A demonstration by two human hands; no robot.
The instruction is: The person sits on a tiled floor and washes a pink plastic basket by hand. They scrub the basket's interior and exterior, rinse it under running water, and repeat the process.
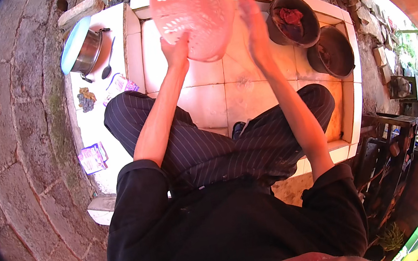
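Note:
My left hand point(176, 50) grips the rim of a pink plastic basket point(196, 15) with leaf-shaped cut-outs, thumb on the near side. The basket is tilted up over the far part of a white-tiled basin point(205, 104). To its right, apart from it, my right hand point(256, 34) is raised with its fingers stretched out and slightly blurred; nothing is in it. Close beyond that hand stands a dark bucket point(292, 21) with red and dark cloth-like material inside. A second dark bucket point(330, 52) leans beside it, its inside brownish.
On the left tiled ledge are a steel pot point(87, 51) against a light-blue lid or basin point(76, 45), a black spoon point(107, 68), a scouring pad point(87, 100) and printed sachets point(92, 159). A stone wall point(30, 128) runs along the left. Dark wooden slats point(383, 157) stand at right.

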